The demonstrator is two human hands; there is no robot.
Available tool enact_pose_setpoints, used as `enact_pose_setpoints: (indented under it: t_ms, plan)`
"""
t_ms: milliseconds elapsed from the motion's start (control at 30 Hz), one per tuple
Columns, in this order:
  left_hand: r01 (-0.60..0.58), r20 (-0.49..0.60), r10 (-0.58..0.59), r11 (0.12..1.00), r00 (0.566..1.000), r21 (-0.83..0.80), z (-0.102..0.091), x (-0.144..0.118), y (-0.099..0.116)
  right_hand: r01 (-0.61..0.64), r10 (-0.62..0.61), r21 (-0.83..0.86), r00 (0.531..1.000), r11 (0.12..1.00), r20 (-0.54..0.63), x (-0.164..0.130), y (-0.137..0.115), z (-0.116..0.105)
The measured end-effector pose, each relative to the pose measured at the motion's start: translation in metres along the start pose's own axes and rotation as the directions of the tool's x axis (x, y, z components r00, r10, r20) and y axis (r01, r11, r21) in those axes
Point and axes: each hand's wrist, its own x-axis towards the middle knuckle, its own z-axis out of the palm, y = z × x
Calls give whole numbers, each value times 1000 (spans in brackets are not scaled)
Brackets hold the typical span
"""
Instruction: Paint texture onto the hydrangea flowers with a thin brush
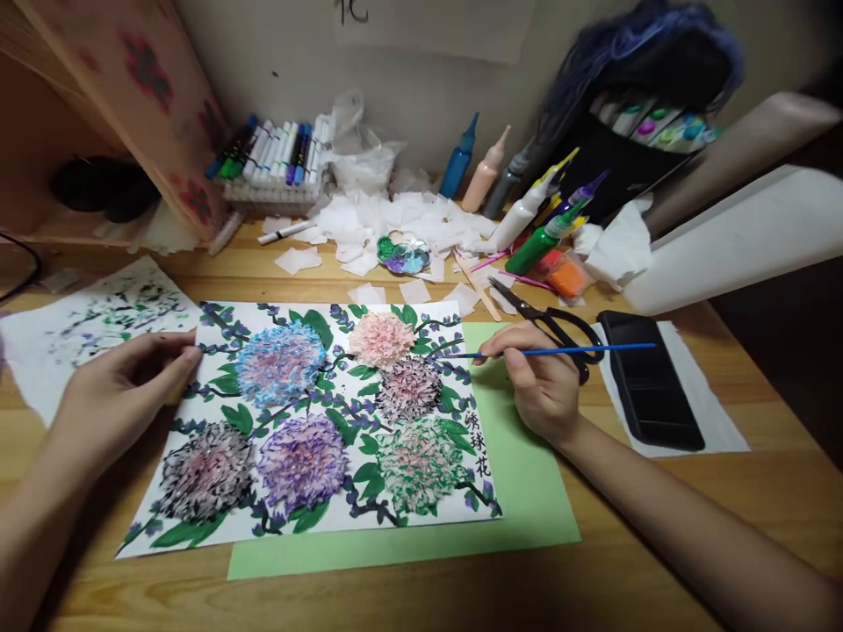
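A white sheet with a flower painting [359, 395] lies tilted on the table, partly over a light green sheet [533, 491]. Raised, ruffled blossoms in blue, pink, grey, purple and green sit among painted leaves and dark stems. My left hand [138, 373] pinches the painting's upper left edge between thumb and fingers. In my right hand [536, 373] is a thin blue paintbrush [612, 348], its tip pointing left over the painting's right side near the pink and dark blossoms. Dark written characters run down the painting's right edge.
Behind lie a small paint palette [403, 253], scraps of white paper [421, 219], paint bottles [484, 171] and a marker rack [277, 189]. Black scissors [559, 329] and a black case [649, 377] are at right. A paint-smeared tissue [118, 320] lies left.
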Motion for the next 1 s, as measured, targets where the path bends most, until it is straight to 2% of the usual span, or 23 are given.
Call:
enact_pose_setpoints:
  t_ms: [100,233,433,500,600,700,800,900,1000]
  plan:
    - [-4,31,6,996,999,-84,-3,-1,7,-60,60,15,998,998,5,-1,-1,0]
    - [-57,83,70,986,994,-154,-4,1,2,-121,136,119,983,986,-126,-2,-1,1]
    - [-185,31,195,963,980,-193,-3,2,-4,-152,207,194,930,969,-304,10,1,3]
    - [-203,16,210,959,978,-197,-3,3,-4,-150,222,239,923,959,-313,19,-7,3]
    - [-220,1,224,955,975,-201,-1,4,-6,-153,206,239,954,959,-218,39,-34,9]
    - [-251,-1,257,943,967,-218,2,5,-9,-97,121,188,986,977,-119,63,-69,21]
    - [-277,-8,282,935,959,-221,1,4,-9,-48,38,176,998,983,59,89,-97,43]
    - [-287,-73,279,940,958,-183,-12,0,-10,-51,-2,175,958,983,288,113,-113,75]
    - [-247,-215,219,962,952,-114,-34,0,-18,-96,22,137,885,986,464,131,-116,116]
